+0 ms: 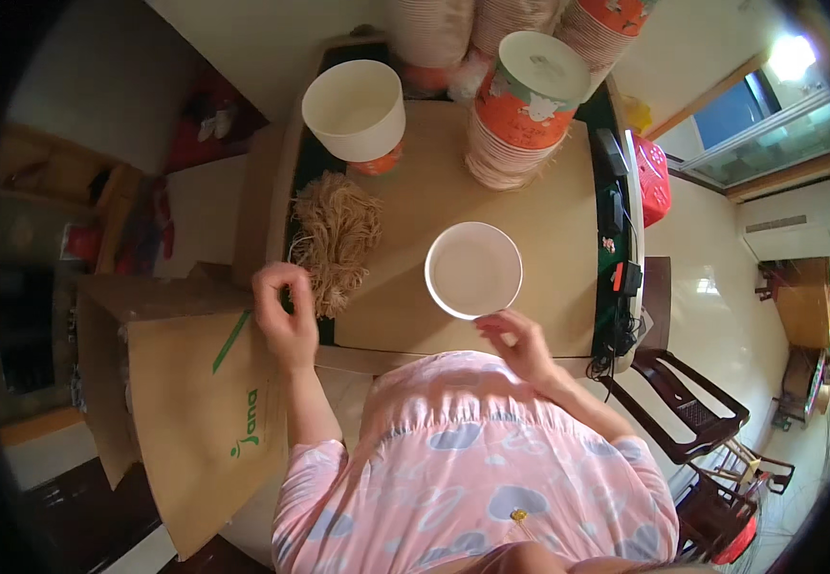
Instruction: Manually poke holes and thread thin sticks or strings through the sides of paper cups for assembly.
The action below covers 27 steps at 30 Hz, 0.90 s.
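Observation:
A white round paper tub [473, 272] stands on the table before me, its open mouth facing up. At its near rim is my right hand [522, 350], with loosely bent fingers that look slightly apart; I cannot tell if they grip the rim. My left hand [287, 316] is closed, thumb and fingers curled together, beside a tangled bundle of beige twine [337, 239]. Whatever sits between those fingers is too small to make out. Behind the twine, another white tub [355, 110] rests tilted on an orange patterned one [377, 165].
Nested orange-and-white tubs [530, 105] stand at the table's far right, with wrapped stacks [431, 33] behind. Power adapters [631, 278] and cables line the right edge. A big open cardboard box [200, 402] adjoins my left arm. Dark chairs [688, 407] stand at right, near a red basket [651, 179].

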### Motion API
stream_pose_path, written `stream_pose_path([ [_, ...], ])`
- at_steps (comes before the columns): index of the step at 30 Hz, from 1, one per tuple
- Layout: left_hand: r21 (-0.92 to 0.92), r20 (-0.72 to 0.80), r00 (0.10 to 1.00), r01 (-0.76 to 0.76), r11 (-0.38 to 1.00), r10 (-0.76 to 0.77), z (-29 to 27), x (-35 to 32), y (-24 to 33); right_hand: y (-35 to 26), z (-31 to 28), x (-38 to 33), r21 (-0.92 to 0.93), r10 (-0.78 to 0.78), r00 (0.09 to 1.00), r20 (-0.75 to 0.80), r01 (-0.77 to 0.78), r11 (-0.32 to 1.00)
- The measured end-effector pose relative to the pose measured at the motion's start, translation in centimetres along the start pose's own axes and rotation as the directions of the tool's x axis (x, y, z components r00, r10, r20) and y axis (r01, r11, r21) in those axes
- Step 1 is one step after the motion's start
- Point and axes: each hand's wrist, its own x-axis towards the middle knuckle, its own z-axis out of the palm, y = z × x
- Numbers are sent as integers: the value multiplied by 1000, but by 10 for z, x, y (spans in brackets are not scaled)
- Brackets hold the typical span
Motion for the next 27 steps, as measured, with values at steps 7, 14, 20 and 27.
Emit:
stream_pose_path([
  [7,-17,558,775,368,930,-297,58,-83,46,-2,53,14,465,188,958,219,-272,843],
  [14,-49,638,704,443,895,-313,72,-96,40,7,29,-6,424,300,879,370,-447,788],
  [20,-25,787,562,444,896,-256,72,-94,42,-2,21,-9,361,154,979,136,-194,912],
  [27,35,812,522,405,914,-262,70,-94,31,5,1,-4,-11,17,998,-67,-17,1000],
])
